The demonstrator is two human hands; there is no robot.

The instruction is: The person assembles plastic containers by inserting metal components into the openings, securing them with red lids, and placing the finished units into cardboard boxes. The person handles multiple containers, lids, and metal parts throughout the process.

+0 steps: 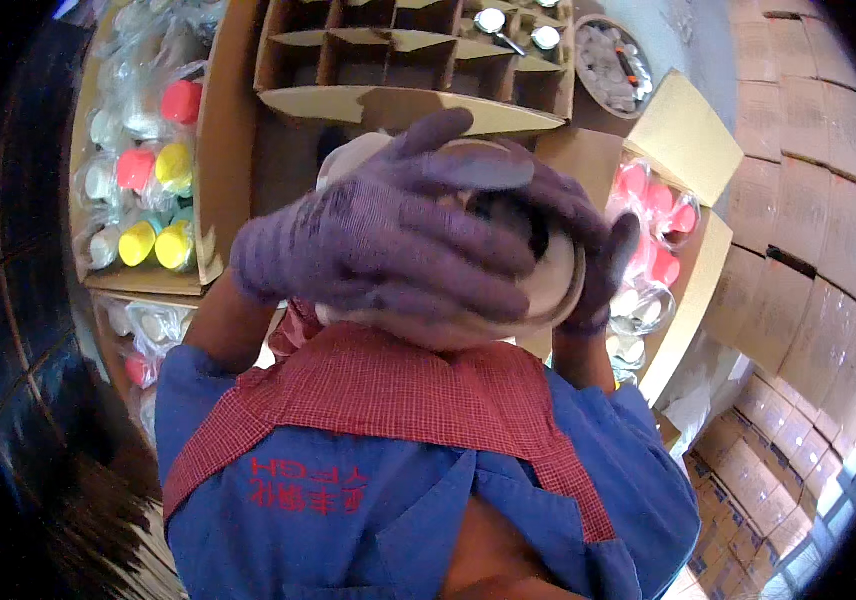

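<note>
Close in front of my chest is a beige, rounded, cloth-like thing (pixel 565 290) with a curved rim and a dark opening; its exact kind is unclear. My left hand (pixel 388 235), in a purple-grey knit glove, lies across its front, its fingers stretched toward the right and its thumb raised. From the right side, my right hand (pixel 573 215), gloved alike, curves round the upper edge, with the thumb standing apart. The crossing fingers partly hide the opening. Both hands appear to grip the thing between them.
To the left stands a carton (pixel 210 170) of plastic-wrapped containers with red and yellow lids. A divided carton (pixel 398 105) with several white-topped items lies ahead, beside a round tub (pixel 638 110). An open carton (pixel 703 270) holds red-lidded containers at right, near stacked boxes (pixel 778 230).
</note>
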